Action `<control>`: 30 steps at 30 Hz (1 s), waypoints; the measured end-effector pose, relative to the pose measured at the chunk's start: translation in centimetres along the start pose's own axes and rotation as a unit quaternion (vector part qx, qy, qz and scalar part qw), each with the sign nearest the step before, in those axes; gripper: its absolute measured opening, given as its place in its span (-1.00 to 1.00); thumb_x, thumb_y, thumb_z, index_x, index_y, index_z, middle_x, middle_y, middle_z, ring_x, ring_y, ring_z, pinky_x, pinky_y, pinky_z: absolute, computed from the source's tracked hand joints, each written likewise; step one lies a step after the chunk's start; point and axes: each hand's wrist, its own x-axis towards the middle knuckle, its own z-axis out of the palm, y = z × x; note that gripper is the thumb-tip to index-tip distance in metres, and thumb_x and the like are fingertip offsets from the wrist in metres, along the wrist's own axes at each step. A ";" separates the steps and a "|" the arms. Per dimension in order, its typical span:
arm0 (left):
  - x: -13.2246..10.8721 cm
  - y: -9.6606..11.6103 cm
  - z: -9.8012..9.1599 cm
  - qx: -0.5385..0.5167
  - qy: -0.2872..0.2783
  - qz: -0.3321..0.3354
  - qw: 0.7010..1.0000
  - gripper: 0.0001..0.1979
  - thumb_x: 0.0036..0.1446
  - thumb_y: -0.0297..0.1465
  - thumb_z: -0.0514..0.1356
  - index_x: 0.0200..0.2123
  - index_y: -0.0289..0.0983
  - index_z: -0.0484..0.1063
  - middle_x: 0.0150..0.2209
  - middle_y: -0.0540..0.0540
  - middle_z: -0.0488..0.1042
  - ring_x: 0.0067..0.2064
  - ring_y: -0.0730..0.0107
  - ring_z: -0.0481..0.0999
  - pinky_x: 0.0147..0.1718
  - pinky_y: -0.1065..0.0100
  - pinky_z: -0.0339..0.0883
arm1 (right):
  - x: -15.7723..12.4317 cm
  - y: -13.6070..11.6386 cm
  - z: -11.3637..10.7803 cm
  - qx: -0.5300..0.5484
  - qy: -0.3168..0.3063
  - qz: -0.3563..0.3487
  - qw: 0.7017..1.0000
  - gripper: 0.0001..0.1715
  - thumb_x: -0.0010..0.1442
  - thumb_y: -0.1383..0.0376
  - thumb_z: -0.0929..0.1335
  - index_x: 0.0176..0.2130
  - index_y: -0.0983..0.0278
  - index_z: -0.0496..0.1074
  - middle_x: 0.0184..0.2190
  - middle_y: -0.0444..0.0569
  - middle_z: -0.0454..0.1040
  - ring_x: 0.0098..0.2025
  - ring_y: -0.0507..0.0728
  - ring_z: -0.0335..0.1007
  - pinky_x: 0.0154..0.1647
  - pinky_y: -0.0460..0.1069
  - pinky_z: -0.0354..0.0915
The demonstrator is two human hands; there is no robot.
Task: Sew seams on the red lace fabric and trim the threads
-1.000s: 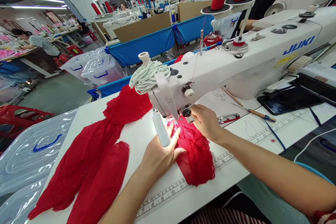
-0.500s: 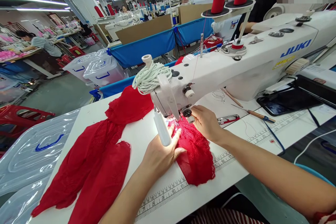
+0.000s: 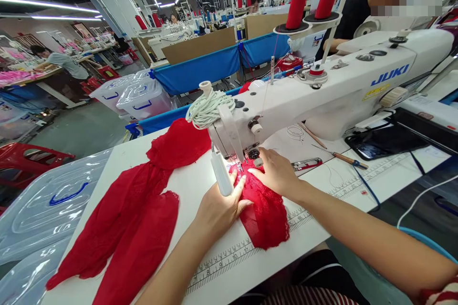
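A small piece of red lace lies flat on the white table. Its far end is tucked under the needle of the white sewing machine, and its scalloped near edge spreads toward me. My left hand presses flat on its left side, and my right hand rests its fingertips on the right side by the needle.
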 end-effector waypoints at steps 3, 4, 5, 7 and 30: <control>0.1 0.9 -1.0 0.006 -0.001 0.000 1.000 -0.52 0.27 -0.15 -0.08 0.04 -0.33 0.38 0.01 -0.36 0.45 -0.14 0.07 0.52 -0.32 0.19 0.46 | -0.2 -0.4 0.1 0.008 -0.020 0.003 1.000 -0.69 0.22 0.31 0.23 -0.02 0.30 0.28 -0.29 0.07 0.52 -0.20 0.18 0.42 -0.29 -0.02 0.20; 0.1 1.3 -1.5 -0.001 -0.010 0.000 1.000 -0.51 0.28 -0.15 -0.09 0.04 -0.34 0.38 -0.02 -0.36 0.45 -0.18 0.10 0.53 -0.35 0.21 0.45 | -0.4 -0.5 0.0 0.020 -0.031 0.011 0.999 -0.68 0.23 0.32 0.21 -0.02 0.31 0.28 -0.33 0.05 0.52 -0.24 0.17 0.43 -0.32 -0.02 0.20; 0.1 1.7 -2.1 -0.017 -0.027 -0.001 0.999 -0.50 0.28 -0.15 -0.11 0.04 -0.34 0.38 -0.06 -0.35 0.47 -0.24 0.14 0.54 -0.39 0.22 0.44 | -0.5 -0.6 -0.2 0.036 -0.044 0.018 0.998 -0.67 0.23 0.32 0.20 0.00 0.32 0.27 -0.36 0.03 0.52 -0.27 0.17 0.43 -0.34 -0.03 0.19; -0.3 2.4 -3.2 -0.077 -0.073 -0.008 0.994 -0.52 0.29 -0.16 -0.13 0.02 -0.32 0.39 -0.16 -0.27 0.48 -0.35 0.23 0.50 -0.43 0.24 0.41 | -0.8 -0.7 -0.8 0.079 -0.078 0.024 0.994 -0.65 0.20 0.34 0.22 0.00 0.34 0.27 -0.36 0.02 0.52 -0.29 0.16 0.43 -0.34 -0.04 0.19; -4.4 3.9 -5.2 -0.824 -0.050 -0.315 0.468 -0.62 -0.09 -0.29 0.37 -0.16 -0.26 0.47 -0.36 -0.03 0.40 -0.46 0.59 0.24 -0.59 0.60 0.13 | -2.9 -1.4 -4.8 0.576 -0.295 -0.159 0.746 -0.86 0.25 0.36 0.24 -0.25 0.26 0.39 -0.26 -0.09 0.45 -0.20 0.01 0.38 -0.14 -0.02 0.29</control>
